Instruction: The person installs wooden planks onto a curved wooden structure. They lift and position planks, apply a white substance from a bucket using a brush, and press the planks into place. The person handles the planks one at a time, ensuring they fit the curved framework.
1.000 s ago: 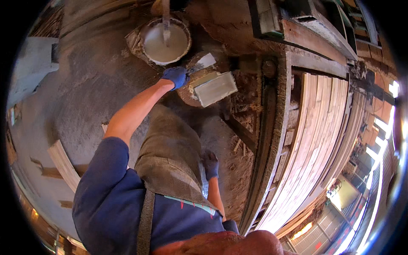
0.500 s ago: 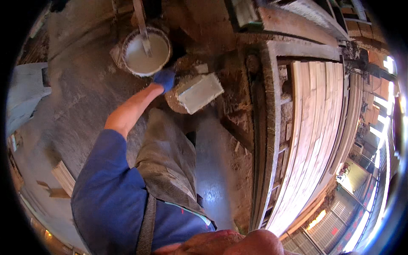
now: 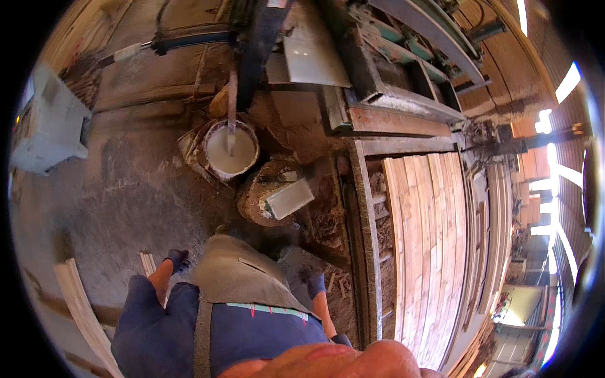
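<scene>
My left hand (image 3: 178,259), in a dark blue glove, hangs at my left side near a short wooden strip (image 3: 147,263); its fingers are too dark to read. My right hand (image 3: 314,283), in a blue glove, is low at my right side, blurred and partly lost in shadow. Ahead of me stands a round bucket (image 3: 229,177) of milky white liquid (image 3: 218,151). A flat wooden paddle (image 3: 232,116) leans in it. Closer and to the right, a pale rectangular container (image 3: 290,200) rests tilted on a rough, crusted round base (image 3: 252,200). Both hands are apart from these.
Long light boards (image 3: 425,239) lie side by side on a metal frame (image 3: 368,252) along my right. Machine beams (image 3: 403,116) stand ahead right. Wooden lengths (image 3: 85,315) lie at left, and a grey machine housing (image 3: 51,123) is at far left. Debris litters the floor beside the frame.
My left hand has drawn back from beside the bucket and pale container to my left side. My right hand has come into view. The head view has shifted, showing more of the machinery ahead.
</scene>
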### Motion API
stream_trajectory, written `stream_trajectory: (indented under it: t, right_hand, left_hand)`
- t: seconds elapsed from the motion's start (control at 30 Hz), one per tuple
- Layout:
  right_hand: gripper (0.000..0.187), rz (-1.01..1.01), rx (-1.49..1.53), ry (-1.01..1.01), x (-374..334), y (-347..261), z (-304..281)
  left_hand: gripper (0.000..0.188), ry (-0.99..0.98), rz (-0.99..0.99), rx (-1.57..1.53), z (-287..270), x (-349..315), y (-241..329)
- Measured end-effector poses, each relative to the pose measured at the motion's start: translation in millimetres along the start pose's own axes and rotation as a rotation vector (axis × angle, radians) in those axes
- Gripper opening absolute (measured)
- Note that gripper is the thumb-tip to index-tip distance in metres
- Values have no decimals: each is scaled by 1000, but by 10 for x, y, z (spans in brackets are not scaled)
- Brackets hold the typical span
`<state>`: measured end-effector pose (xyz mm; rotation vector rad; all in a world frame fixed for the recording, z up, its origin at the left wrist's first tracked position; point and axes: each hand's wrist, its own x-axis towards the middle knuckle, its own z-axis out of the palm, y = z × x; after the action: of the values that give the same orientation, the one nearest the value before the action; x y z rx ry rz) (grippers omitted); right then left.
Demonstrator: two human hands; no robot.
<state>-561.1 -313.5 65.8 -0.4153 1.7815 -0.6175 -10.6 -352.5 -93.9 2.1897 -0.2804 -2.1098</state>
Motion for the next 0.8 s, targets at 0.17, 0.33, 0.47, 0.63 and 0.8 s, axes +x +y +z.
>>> stream_trajectory:
  t: [0.17, 0.33, 0.47, 0.63, 0.8]
  right_hand:
    - [26, -692, -458, -207, -171, -1481, 494]
    - [31, -885, -330, 41, -576, -2516, 244]
    - [47, -1179, -1155, 227, -474, -3407, 6]
    - [56, -1071, -1427, 303, 277, -3770, -574]
    - [57, -1189, -1750, 156, 1061, -3439, -834]
  left_hand:
    - [34, -219, 184, -389, -126, 291, -917]
    - [25, 149, 637, 370, 465, -671, -6]
    - [20, 253, 668, -568, 1034, -404, -208]
    - [26, 192, 241, -1016, 1767, -991, -491]
    - [34, 307, -56, -1032, 2793, -1222, -1386]
